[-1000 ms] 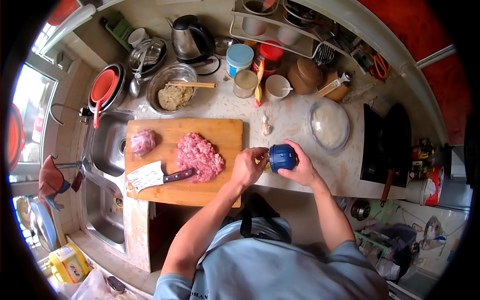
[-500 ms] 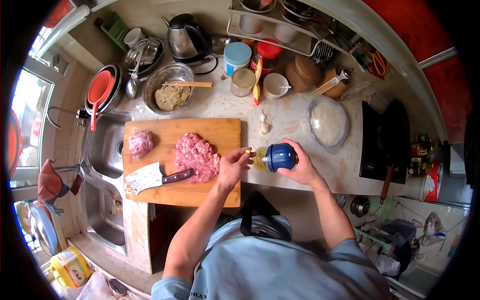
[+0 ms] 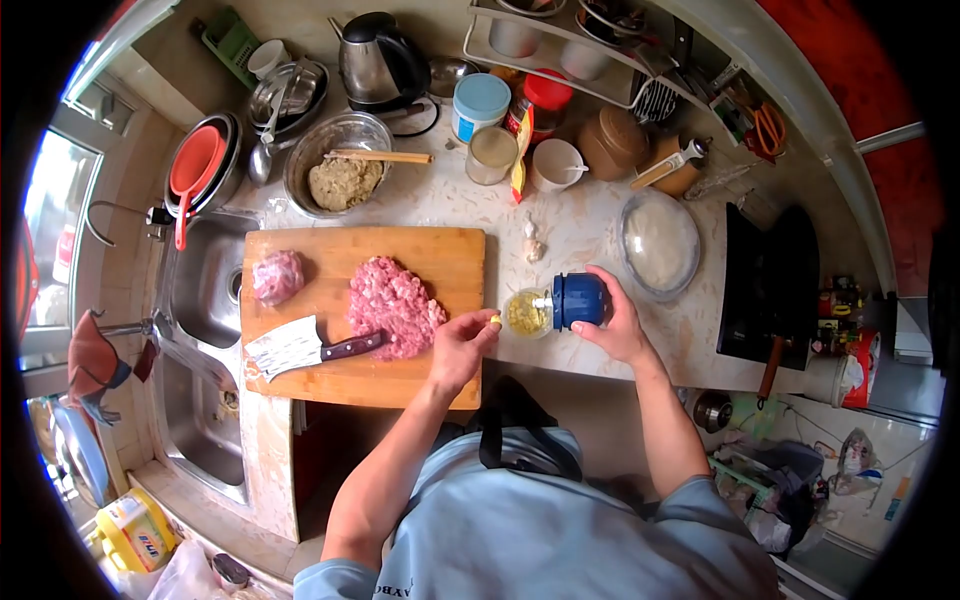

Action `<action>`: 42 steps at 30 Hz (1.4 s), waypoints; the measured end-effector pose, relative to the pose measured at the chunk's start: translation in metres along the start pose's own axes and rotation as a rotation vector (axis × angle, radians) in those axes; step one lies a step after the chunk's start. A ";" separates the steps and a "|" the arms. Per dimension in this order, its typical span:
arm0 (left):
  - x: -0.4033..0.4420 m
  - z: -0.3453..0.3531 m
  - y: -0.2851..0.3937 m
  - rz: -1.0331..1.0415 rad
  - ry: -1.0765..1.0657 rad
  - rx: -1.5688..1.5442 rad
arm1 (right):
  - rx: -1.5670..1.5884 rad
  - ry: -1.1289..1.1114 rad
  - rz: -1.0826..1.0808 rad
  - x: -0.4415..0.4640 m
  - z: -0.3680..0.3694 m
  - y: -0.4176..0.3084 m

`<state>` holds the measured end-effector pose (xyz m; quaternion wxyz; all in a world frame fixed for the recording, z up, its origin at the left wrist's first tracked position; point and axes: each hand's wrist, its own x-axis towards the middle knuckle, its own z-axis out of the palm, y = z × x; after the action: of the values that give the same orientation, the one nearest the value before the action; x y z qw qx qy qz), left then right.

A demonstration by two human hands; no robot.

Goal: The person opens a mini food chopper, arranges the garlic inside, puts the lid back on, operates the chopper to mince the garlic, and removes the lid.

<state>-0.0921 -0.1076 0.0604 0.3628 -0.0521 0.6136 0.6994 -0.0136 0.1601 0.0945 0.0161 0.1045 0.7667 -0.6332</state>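
My left hand pinches a small pale-yellow piece, possibly garlic, over the right edge of the wooden cutting board. Just right of it is a clear cup with chopped yellowish bits inside. In my right hand is the blue top of a small food chopper, tilted sideways beside the cup; its blades are hard to make out. Minced meat lies on the board, near my left hand. A cleaver and a lump of meat are farther left.
Garlic lies on the counter behind the cup. A bowl of a pasty mix with chopsticks, a covered round dish and several jars stand farther back. The sink is left, the black stove right.
My right hand has drawn the blue chopper top to the right, off the cup, so the chopped bits show more. My left hand has shifted slightly down, still pinching the piece.
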 end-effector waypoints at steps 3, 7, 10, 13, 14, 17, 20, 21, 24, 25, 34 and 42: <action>-0.001 0.006 0.006 0.142 0.052 0.203 | 0.018 -0.002 0.024 0.000 0.001 -0.003; -0.006 0.009 0.019 0.216 0.104 0.408 | -0.025 -0.005 0.022 0.000 0.000 -0.003; -0.009 0.006 0.018 0.305 0.142 0.513 | -0.017 -0.010 0.023 0.000 0.000 -0.003; -0.015 0.005 0.022 0.279 0.139 0.570 | -0.028 -0.011 0.021 -0.001 0.000 -0.002; -0.018 0.005 0.023 0.278 0.140 0.570 | -0.027 -0.015 0.020 0.000 0.001 -0.001; -0.026 0.007 0.023 0.243 0.138 0.524 | -0.053 -0.023 0.016 0.000 0.004 -0.003; -0.028 0.007 0.015 0.241 0.131 0.539 | -0.199 -0.017 -0.028 0.002 0.006 -0.006; -0.029 0.006 0.013 0.266 0.123 0.550 | -0.316 -0.008 -0.070 0.002 0.007 -0.007; -0.030 0.002 0.004 0.309 0.104 0.577 | -0.495 -0.023 -0.127 0.003 0.013 -0.019; -0.031 0.001 0.001 0.330 0.094 0.596 | -0.498 -0.027 -0.128 0.004 0.016 -0.022; -0.038 -0.005 -0.010 0.295 0.115 0.533 | -0.811 -0.141 -0.164 0.014 0.041 -0.039; -0.050 -0.022 -0.028 0.298 0.153 0.578 | -0.997 -0.243 -0.159 0.024 0.056 -0.046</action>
<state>-0.0479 -0.1497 0.0580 0.2092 0.0911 0.8129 0.5359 -0.0516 0.1011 0.1238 0.1044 -0.0487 0.9734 -0.1981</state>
